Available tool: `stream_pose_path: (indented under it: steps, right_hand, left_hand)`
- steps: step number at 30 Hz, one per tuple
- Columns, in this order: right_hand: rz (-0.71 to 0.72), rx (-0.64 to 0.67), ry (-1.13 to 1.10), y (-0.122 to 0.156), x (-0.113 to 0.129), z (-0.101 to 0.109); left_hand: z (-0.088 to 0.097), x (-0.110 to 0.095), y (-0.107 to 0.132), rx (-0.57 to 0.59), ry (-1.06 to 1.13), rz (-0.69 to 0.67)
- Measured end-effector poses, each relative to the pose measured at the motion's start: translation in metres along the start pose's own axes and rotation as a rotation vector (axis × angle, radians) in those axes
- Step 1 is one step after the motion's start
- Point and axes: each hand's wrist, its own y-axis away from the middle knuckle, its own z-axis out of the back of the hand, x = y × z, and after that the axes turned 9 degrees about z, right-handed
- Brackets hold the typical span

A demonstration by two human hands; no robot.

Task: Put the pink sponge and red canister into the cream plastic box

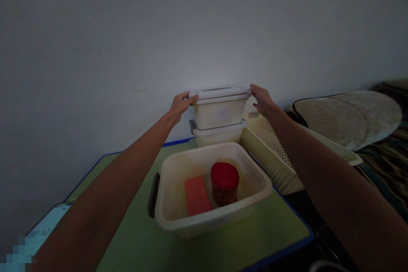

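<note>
Two lidded cream storage boxes stand stacked at the far side of the table. On the left end of the upper storage box (219, 112), my left hand (182, 105) grips the lid's edge, thumb at the front corner. My right hand (262, 99) holds the lid's right end with its fingertips, its thumb lower down. The white lid (223, 91) sits on the upper box. Below it is the second storage box (219, 137). Nearer me stands an uncovered cream box (172, 222) containing a pink patterned block (197, 195) and a red-lidded round container (225, 183).
All the boxes rest on a green table (137, 229) with a blue edge. A long perforated cream basket (274, 153) lies to the right, partly behind my right forearm. Beyond it are a beige cushion (347, 114) and striped fabric. A lit screen (47, 225) shows at lower left.
</note>
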Motion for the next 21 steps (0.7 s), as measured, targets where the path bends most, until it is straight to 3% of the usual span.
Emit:
stream_pose_path:
  steps: [5,8,12,17,21]
  right_hand:
    - [-0.039,-0.068,-0.109,0.002,0.022,0.005]
    - [0.022,-0.09,-0.231,0.006,0.039,0.012]
    - [0.136,-0.103,-0.35,0.029,0.066,0.021]
    - [0.244,-0.176,-0.5,0.089,0.099,0.026]
    - [0.314,-0.216,-0.533,0.14,0.107,0.019]
  left_hand:
    - [0.006,-0.011,0.003,-0.058,0.112,-0.019]
    - [0.018,-0.02,0.008,-0.082,0.163,-0.047]
    - [0.039,-0.028,0.026,-0.116,0.297,-0.211]
    - [0.067,-0.031,0.077,-0.154,0.388,-0.431]
    - [0.087,-0.028,0.132,-0.189,0.351,-0.507]
